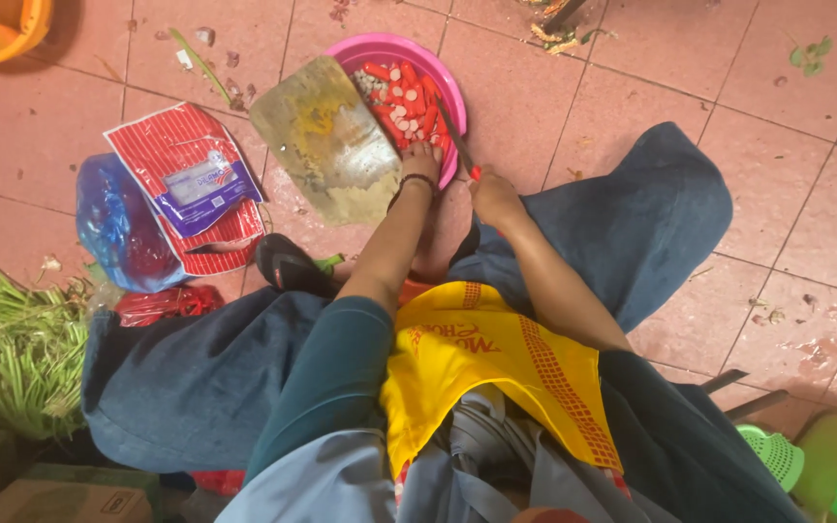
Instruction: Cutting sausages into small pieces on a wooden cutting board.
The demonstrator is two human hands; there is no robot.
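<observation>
- The left hand [421,165] is reaching into the pink bowl [449,82], touching the cut red sticks [407,97].
- The right hand [492,197] is gripping a knife [457,140] over the bowl's rim.
- A worn board [326,140] is leaning on the bowl.
- Red packets [186,179] are lying on the tiled floor [632,77], beside a blue bag [113,232].

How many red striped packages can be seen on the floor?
1: one red striped package lies flat on the tiles, left of the cutting board, partly on a blue plastic bag. More could be hidden under it.
</observation>
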